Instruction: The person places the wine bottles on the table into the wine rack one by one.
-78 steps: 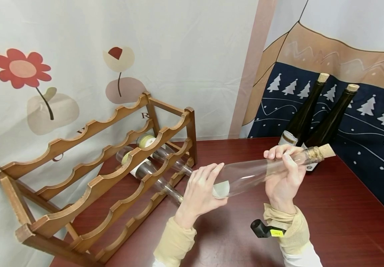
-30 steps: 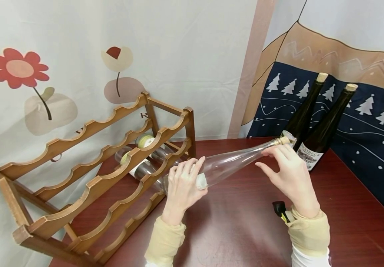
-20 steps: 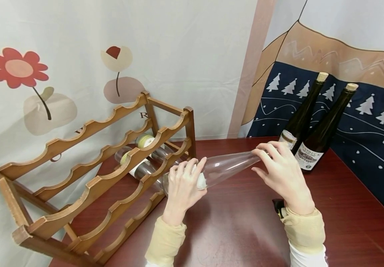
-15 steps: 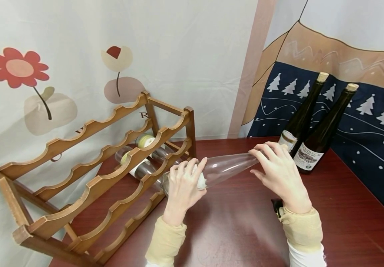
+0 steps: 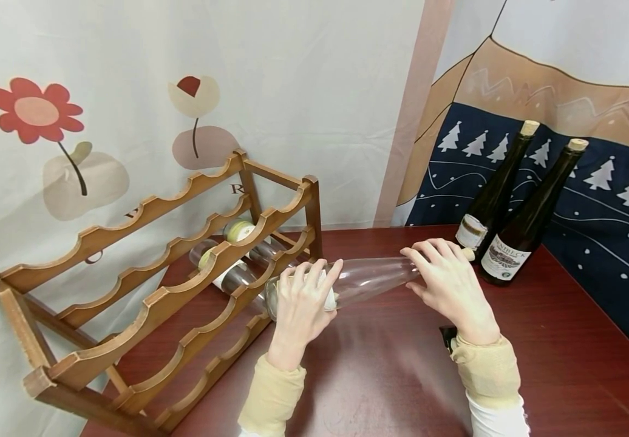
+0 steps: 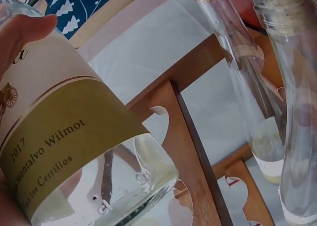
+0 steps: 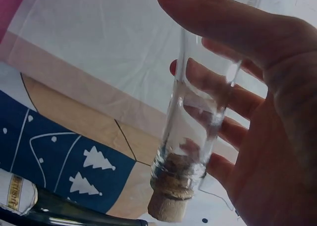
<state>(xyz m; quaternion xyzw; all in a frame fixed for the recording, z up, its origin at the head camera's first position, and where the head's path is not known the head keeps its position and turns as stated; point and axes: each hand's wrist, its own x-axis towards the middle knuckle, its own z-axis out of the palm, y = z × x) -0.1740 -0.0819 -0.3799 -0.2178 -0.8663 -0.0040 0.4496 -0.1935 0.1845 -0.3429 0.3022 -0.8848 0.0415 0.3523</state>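
A clear glass wine bottle (image 5: 371, 279) is held slantwise above the table, base to the left and neck to the right. My left hand (image 5: 300, 303) grips its body near the base, over the label (image 6: 74, 122), which reads "2017" in the left wrist view. My right hand (image 5: 451, 285) lies over the neck, its thumb and fingers curled round the glass in the right wrist view. A cork (image 7: 168, 206) plugs the mouth. The base is close to the front of a wooden wine rack (image 5: 183, 340), where two clear corked bottles (image 5: 235, 276) lie on a lower level.
Two dark corked bottles (image 5: 503, 261) stand at the back right against a navy printed cloth (image 5: 609, 224). A pale curtain (image 5: 314, 91) hangs behind the rack. The table (image 5: 391, 370) is dark red.
The bottle has moved left and its corked end has come down. My right hand let go of its underhand hold and now grips the neck from above. The rack has not moved.
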